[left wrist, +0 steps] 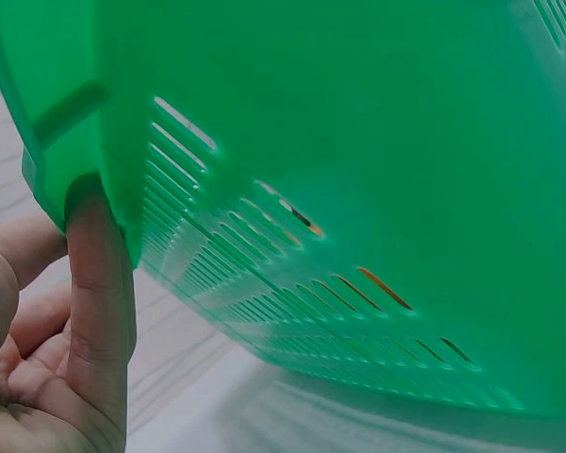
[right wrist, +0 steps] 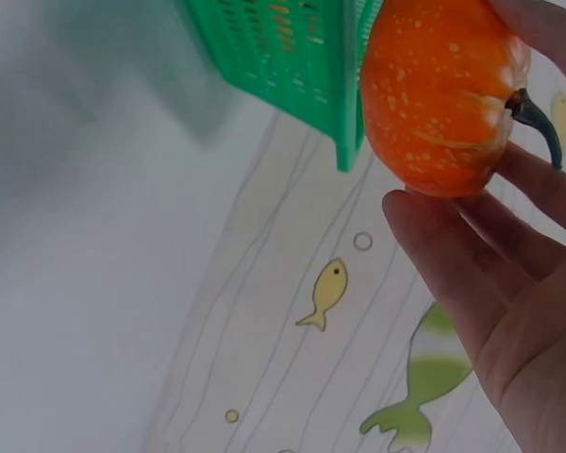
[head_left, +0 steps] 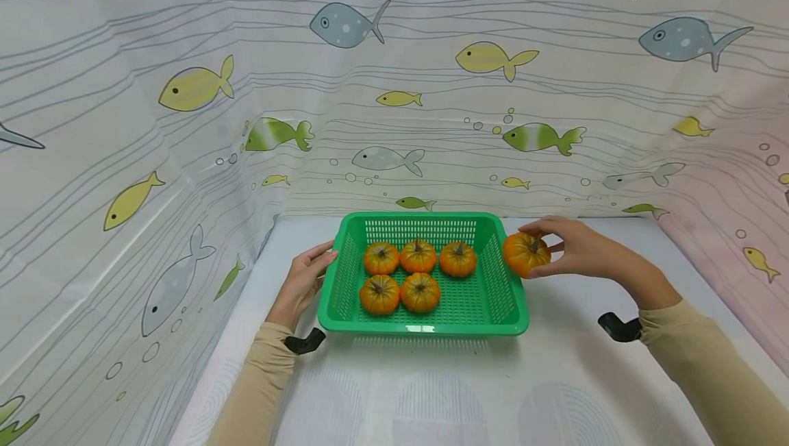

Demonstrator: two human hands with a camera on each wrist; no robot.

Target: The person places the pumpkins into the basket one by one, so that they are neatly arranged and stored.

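Observation:
A green plastic basket (head_left: 425, 329) with slotted walls sits on the table. Inside it are small orange pumpkins: three in the back row, such as the one at the right (head_left: 458, 259), and two in the front row, such as the left one (head_left: 379, 294). My left hand (head_left: 303, 280) holds the basket's left rim, its fingertips (left wrist: 96, 274) tucked under the lip. Just beyond the right rim, my right hand (head_left: 570, 249) grips another small pumpkin (right wrist: 443, 99) between thumb and fingers. That pumpkin's dark curved stem (right wrist: 536, 123) points toward the palm.
A white table (head_left: 567, 357) with faint arch patterns lies under the basket. Fish-printed sheeting (head_left: 407, 124) hangs behind and on both sides. Black wrist-camera mounts stick out at the left wrist (head_left: 305, 342) and the right wrist (head_left: 619, 327).

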